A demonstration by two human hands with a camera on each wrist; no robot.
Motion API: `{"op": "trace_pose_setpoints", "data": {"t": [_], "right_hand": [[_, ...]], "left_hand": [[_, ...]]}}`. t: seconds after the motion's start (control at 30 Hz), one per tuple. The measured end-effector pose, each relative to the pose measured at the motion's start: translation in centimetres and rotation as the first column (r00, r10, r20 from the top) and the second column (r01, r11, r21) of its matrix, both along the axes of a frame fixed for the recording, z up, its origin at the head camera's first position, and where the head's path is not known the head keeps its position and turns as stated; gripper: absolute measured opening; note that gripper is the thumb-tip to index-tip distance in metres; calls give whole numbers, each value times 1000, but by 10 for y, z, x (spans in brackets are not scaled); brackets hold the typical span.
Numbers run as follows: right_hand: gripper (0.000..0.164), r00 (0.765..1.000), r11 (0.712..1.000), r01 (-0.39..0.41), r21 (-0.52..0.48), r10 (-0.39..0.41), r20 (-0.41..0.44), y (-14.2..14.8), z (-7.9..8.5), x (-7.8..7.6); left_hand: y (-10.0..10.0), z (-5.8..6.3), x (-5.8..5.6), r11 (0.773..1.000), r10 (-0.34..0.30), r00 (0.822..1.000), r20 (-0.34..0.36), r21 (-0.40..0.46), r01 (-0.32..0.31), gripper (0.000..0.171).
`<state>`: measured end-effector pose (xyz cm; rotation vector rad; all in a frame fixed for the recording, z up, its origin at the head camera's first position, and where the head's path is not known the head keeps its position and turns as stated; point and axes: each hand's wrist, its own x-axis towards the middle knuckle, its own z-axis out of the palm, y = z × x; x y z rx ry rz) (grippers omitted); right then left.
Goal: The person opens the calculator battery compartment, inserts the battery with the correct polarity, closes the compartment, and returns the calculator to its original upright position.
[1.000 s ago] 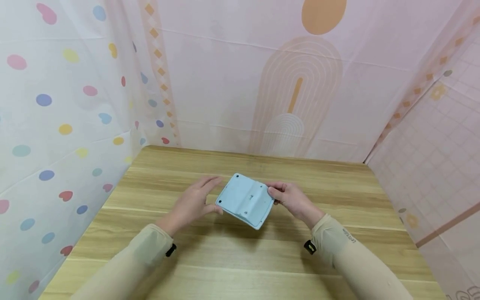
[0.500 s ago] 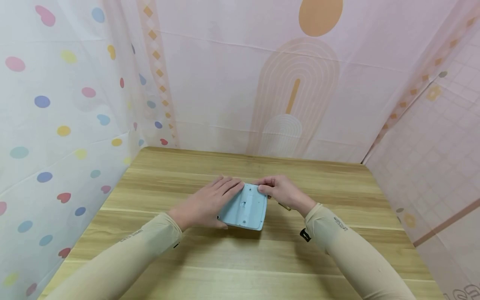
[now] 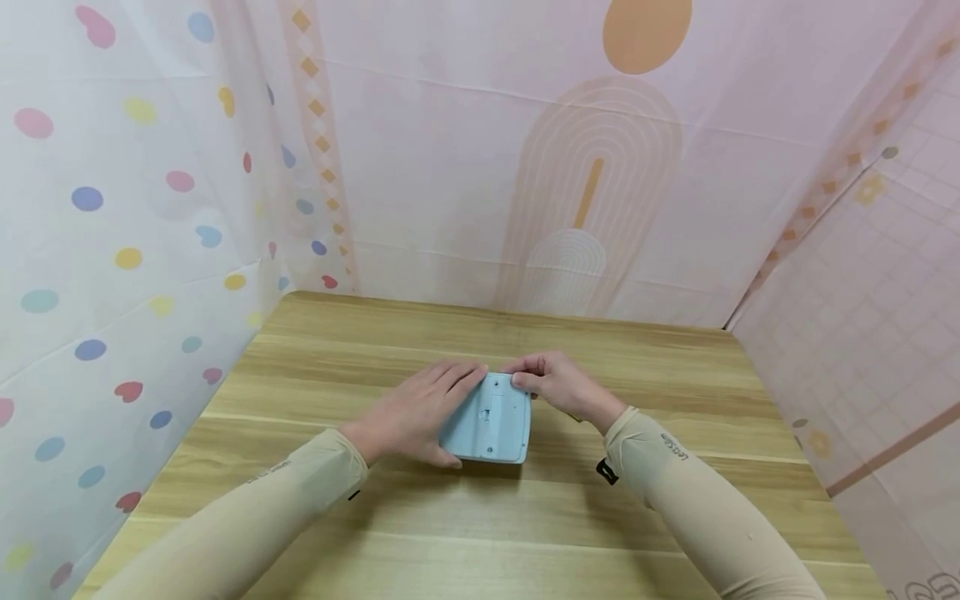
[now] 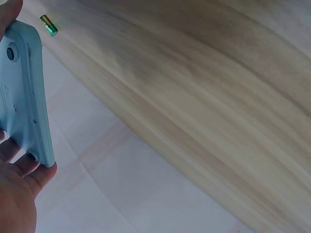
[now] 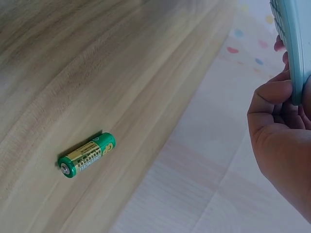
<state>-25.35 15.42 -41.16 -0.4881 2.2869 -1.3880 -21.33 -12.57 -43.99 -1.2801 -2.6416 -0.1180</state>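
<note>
A light blue calculator (image 3: 504, 427) is held back side up above the table, with small screw holes and an opening in its back. My left hand (image 3: 420, 408) grips its left part, fingers over the far edge and thumb at the near edge. With thumb and fingers my right hand (image 3: 568, 390) pinches its far right corner. In the right wrist view, ridged keys show along the face of the calculator (image 5: 292, 48) turned away from me. A green and gold battery (image 5: 87, 154) lies on the table near my right hand.
The wooden table (image 3: 465, 533) reaches back to a pink-toned printed curtain (image 3: 427, 167). Another curtain, dotted with coloured spots (image 3: 87, 198), hangs on the left, and a grid-patterned one (image 3: 900, 275) on the right.
My left hand has closed in from the left and now grips the calculator. The calculator has turned straighter and shifted slightly left, with my right hand still at its corner.
</note>
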Motion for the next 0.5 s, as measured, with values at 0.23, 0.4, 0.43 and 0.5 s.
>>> {"op": "trace_pose_setpoints", "data": {"t": [0.23, 0.4, 0.43, 0.5], "right_hand": [[24, 1000, 1000, 16, 11, -16, 2, 0, -5, -1], [25, 1000, 1000, 21, 12, -21, -20, -1, -9, -1], [26, 999, 1000, 24, 12, -24, -25, -1, -9, -1], [26, 999, 999, 31, 12, -31, -29, -2, -9, 0]], "left_hand": [[4, -5, 0, 1000, 5, 1000, -2, 4, -5, 137], [5, -6, -1, 1000, 20, 1000, 18, 15, -20, 136], [5, -7, -1, 1000, 23, 1000, 21, 16, -23, 136], [6, -7, -1, 999, 28, 999, 32, 23, -29, 136]]}}
